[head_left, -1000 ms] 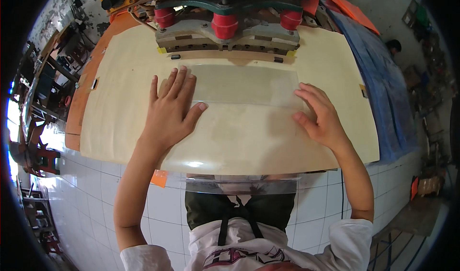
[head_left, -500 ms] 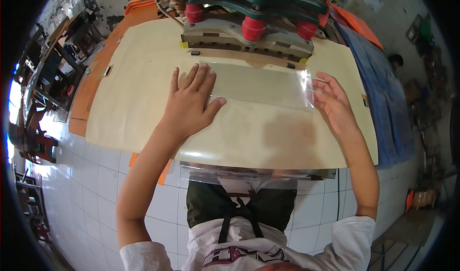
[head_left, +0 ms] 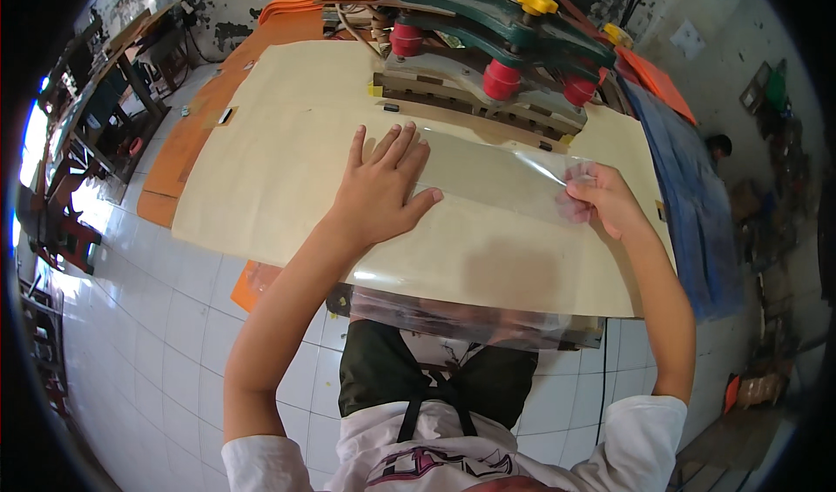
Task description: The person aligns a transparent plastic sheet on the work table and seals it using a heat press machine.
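Observation:
A clear plastic sheet [head_left: 488, 174] lies across a cream-coloured work surface [head_left: 287, 152], just in front of a press machine. My left hand [head_left: 383, 183] rests flat over the sheet's left end, fingers spread and thumb out to the right. At the other end, my right hand [head_left: 605, 200] pinches the sheet's right edge between thumb and fingers, and some fingers show through the clear plastic. That right end is lifted and bent, with a bright glare streak along it.
Behind the sheet stands the green press [head_left: 505, 30] with red cylindrical mounts [head_left: 502, 80] and a metal bar. More clear plastic [head_left: 470, 318] hangs below the near table edge, above my lap. Blue sheeting [head_left: 688, 205] drapes over the right side. A stool [head_left: 78, 239] stands far left.
My right hand has closed on the sheet's right edge and raised it slightly. My left hand stays flat on the left end. The view has shifted and tilted somewhat.

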Tool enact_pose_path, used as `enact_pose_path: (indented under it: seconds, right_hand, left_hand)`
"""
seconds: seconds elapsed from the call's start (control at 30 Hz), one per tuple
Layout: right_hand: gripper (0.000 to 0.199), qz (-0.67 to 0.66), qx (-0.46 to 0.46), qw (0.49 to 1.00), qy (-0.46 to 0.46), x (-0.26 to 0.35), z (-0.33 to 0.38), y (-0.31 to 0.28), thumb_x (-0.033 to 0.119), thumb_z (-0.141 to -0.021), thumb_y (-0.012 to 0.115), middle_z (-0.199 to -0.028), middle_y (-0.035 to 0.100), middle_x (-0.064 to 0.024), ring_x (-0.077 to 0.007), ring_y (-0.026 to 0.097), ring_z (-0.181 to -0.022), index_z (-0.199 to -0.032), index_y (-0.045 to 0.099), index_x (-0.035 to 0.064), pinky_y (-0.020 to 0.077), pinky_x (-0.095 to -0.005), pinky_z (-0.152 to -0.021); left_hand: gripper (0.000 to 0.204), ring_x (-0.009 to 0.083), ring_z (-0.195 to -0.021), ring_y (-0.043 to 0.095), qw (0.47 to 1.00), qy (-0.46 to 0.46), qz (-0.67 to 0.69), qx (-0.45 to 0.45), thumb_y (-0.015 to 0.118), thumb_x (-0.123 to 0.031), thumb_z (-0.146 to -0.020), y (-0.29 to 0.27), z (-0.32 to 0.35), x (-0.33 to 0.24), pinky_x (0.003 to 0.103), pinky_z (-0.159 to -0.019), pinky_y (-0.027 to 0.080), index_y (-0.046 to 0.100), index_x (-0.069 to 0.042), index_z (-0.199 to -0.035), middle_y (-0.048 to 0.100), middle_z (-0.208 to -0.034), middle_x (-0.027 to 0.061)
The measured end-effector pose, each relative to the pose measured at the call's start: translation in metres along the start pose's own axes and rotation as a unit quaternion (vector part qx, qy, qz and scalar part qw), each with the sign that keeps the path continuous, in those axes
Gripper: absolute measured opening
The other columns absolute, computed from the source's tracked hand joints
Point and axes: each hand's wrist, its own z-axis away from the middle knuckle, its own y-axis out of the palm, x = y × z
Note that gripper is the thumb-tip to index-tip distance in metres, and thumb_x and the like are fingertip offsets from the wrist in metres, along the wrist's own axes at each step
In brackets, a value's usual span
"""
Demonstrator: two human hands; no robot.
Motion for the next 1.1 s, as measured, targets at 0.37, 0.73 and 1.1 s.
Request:
enact_pose_path:
  seconds: [0.37, 0.73, 1.1]
  right_hand:
    - [0.014, -0.066, -0.133, 0.976, -0.158, -0.022, 0.084, 0.004, 0.006, -0.099, 0.069, -0.092, 0.075, -0.0069, -0.0138, 0.071, -0.073, -0.113, 0.065, 0.0056, 0.0565, -0.0283, -0.063]
    - [0.014, 0.068, 0.011, 0.986, -0.154, -0.003, 0.123, -0.024, 0.01, -0.092, 0.076, -0.091, 0.073, -0.0035, -0.0104, 0.069, -0.08, -0.102, 0.068, 0.0048, 0.055, -0.0249, -0.075]
    - [0.019, 0.332, 0.065, 0.936, -0.097, 0.027, 0.141, -0.007, 0.008, -0.097, 0.069, -0.081, 0.074, -0.0094, -0.0124, 0.071, -0.076, -0.111, 0.071, -0.0037, 0.0564, -0.0282, -0.073]
  left_hand:
    - [0.075, 0.0267, -0.123, 0.065, 0.843, -0.174, 0.509, -0.027, 0.081, -0.024, -0.091, -0.028, -0.006, -0.002, 0.036, -0.102, 0.051, 0.049, 0.013, -0.147, 0.066, -0.135, 0.0255]
    - [0.025, 0.0123, -0.086, 0.073, 0.749, -0.144, 0.641, 0.089, 0.073, -0.012, -0.099, -0.047, -0.002, -0.028, 0.028, -0.084, 0.057, 0.071, 0.01, -0.113, 0.078, -0.093, 0.0099]
    - [0.021, 0.0147, -0.087, 0.073, 0.744, -0.125, 0.647, 0.105, 0.073, -0.009, -0.099, -0.051, -0.002, -0.052, 0.029, -0.084, 0.058, 0.073, 0.011, -0.107, 0.077, -0.092, 0.0109]
